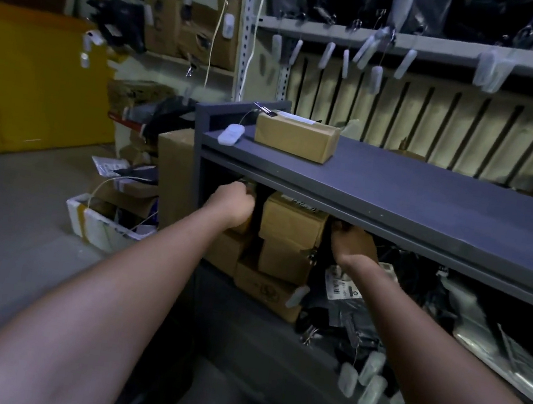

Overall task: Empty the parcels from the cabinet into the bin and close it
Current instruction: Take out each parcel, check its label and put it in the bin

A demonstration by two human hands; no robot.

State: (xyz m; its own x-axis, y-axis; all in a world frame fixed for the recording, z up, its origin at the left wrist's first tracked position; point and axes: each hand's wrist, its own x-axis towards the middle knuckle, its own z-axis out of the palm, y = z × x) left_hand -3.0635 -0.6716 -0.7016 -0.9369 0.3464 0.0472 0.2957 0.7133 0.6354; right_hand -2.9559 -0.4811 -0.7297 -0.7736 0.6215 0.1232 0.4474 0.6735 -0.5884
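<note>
Cardboard parcels (pixel 291 236) sit stacked inside the open cabinet (pixel 396 200) under its top shelf, with black poly bags (pixel 355 315) piled to their right. The boxes look stiff, taped and probably light, so I'd take them by opposite side faces; the bags look soft and slippery. My left hand (pixel 231 205) is curled at the stack's left side and my right hand (pixel 347 245) reaches in just right of the top box, but shadow hides both grips, so I cannot tell.

The dark grey cabinet (pixel 430 205) carries a cardboard box (pixel 295 136) near its top's left end, with a white tag (pixel 231 134) just beside it. Inside, brown parcels (pixel 287 239) are stacked at the left end.
</note>
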